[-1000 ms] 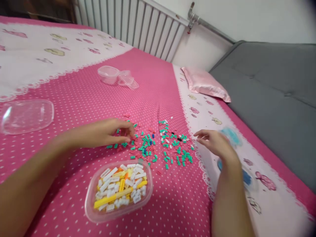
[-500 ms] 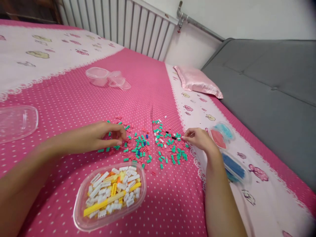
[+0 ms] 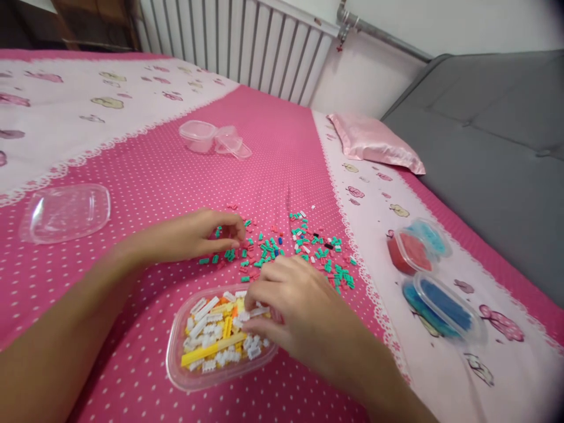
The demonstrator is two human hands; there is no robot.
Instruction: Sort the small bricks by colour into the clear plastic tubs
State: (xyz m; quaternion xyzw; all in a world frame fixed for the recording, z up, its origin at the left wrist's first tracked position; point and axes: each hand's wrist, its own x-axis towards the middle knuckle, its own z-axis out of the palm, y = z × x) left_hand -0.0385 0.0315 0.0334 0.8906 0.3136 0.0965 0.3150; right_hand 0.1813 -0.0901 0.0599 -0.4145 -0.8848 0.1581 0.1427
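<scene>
Small toy building bricks (image 3: 267, 249), mostly green and pinkish red, lie scattered on the pink dotted bedspread (image 3: 273, 158). My left hand (image 3: 220, 230) rests at the left side of this pile, fingers curled and thumb close to the fingertips; anything between them is too small to make out. My right hand (image 3: 293, 299) reaches over a clear plastic box (image 3: 173, 361) of white, yellow and orange bricks. Its thumb and forefinger are pinched around what looks like a white brick (image 3: 244, 316) above the contents. A long yellow strip (image 3: 211, 351) lies across the box.
Lidded boxes with red (image 3: 409, 249), light blue (image 3: 429, 236) and dark blue (image 3: 445, 302) contents stand at the right. A clear lid (image 3: 66, 212) lies at the left. More clear containers (image 3: 198, 135) sit farther back, and a pink pillow (image 3: 374, 141) lies by the grey headboard (image 3: 484, 129).
My right hand has moved left and nearer, from the right edge of the brick pile to over the clear box. My left hand stays by the pile; the view has shifted left.
</scene>
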